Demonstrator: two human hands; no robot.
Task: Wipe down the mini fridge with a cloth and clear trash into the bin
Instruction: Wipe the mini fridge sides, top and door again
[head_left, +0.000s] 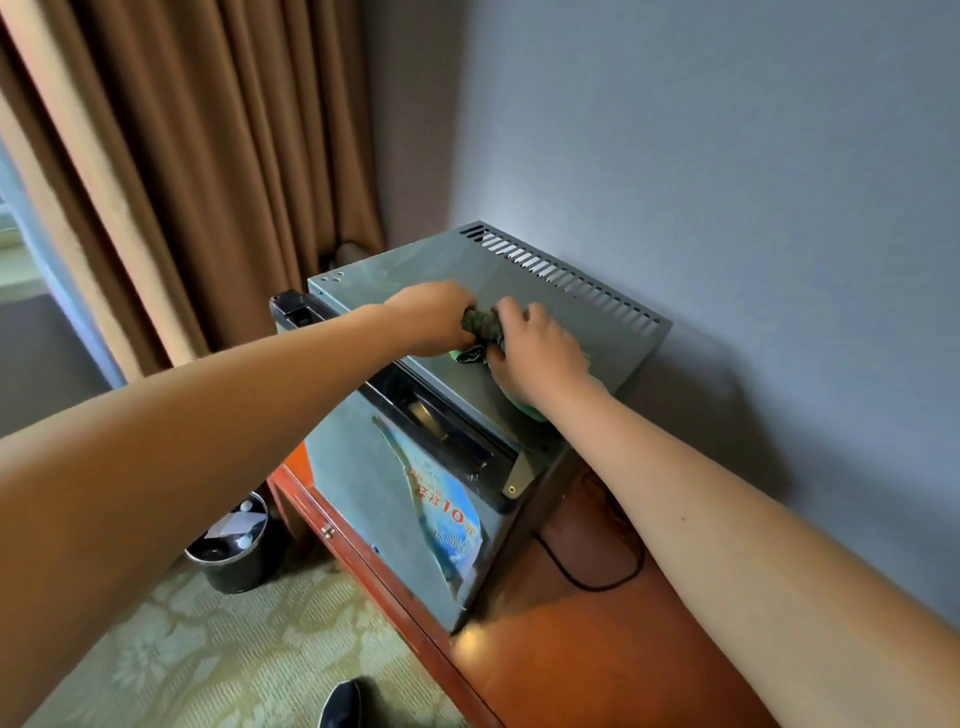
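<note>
Green cloth (480, 327) bunched at frame centre on top of the grey mini fridge (566, 306). Left hand (434, 317) and right hand (537, 353) both grip it, fingers curled in. Black bin (234, 551) sits lower left on the floor. Risk: wadded cloth wipes poorly, and could snag the rear vent slots (566, 280).

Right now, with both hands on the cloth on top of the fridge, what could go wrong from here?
1. The sticker on the fridge door is torn and peeling; a wipe across it might rip it further.
2. The cloth, bunched between the left hand and right hand, could snag in the vent slots if pushed back.
3. The bin stands on the floor well left; trash could drop on the carpet.
</note>
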